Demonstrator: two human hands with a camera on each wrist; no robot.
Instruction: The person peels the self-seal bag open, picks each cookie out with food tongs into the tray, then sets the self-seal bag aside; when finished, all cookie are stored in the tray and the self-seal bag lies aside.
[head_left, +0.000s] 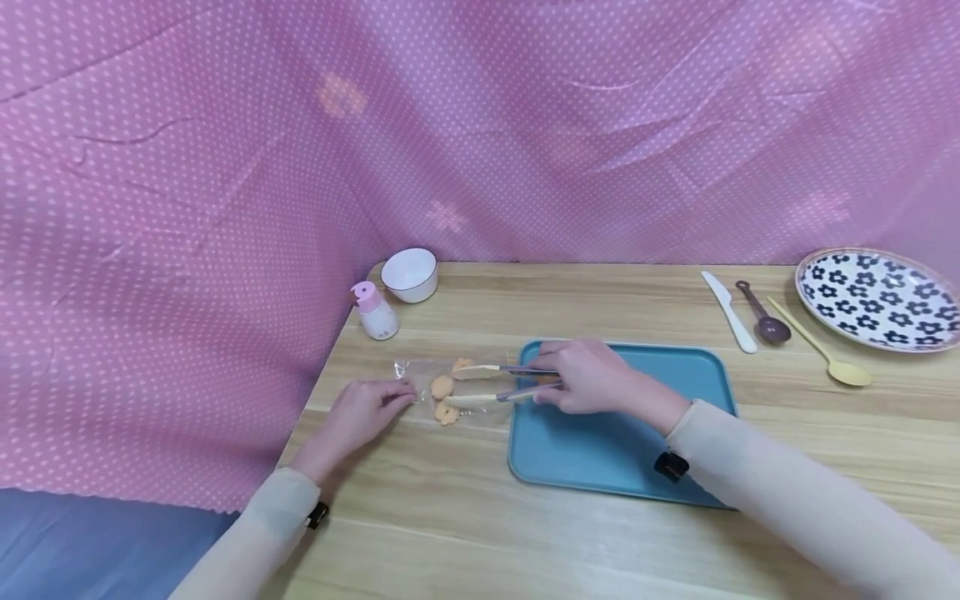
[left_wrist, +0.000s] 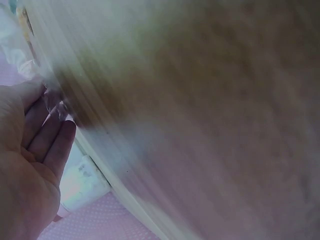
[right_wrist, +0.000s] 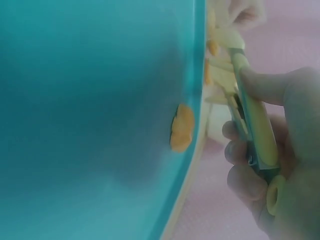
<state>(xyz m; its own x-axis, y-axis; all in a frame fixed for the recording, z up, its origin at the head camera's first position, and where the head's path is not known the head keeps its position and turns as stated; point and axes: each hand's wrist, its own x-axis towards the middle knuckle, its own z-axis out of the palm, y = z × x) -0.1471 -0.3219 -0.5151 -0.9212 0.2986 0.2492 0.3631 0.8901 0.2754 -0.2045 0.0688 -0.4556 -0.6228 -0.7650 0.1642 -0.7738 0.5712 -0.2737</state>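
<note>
Cookies (head_left: 442, 387), three of them, lie at the clear bag on the table (head_left: 420, 517), left of the tray; I can't tell if they sit inside the plastic or on it. Leftmost, I see the left hand (head_left: 367, 412) pinching the edge of the bag (head_left: 414, 367). That film looks thin, limp and slippery, so I'd grip it by its margin, clear of the cookies. They look light, dry and brittle; I'd take each by opposite rims, lightly, since squeezing could crumble one. Next come the tongs (head_left: 513, 394), arms spread, tips near the cookies; contact I can't confirm. Their pale ends look smooth, so I'd seat them low around a cookie. Another cookie (right_wrist: 182, 128) rests inside the tray (head_left: 622, 458) by its wall. Rightmost, the right hand (head_left: 592, 379) is wrapped around the tongs' handles, well apart from the left.
</note>
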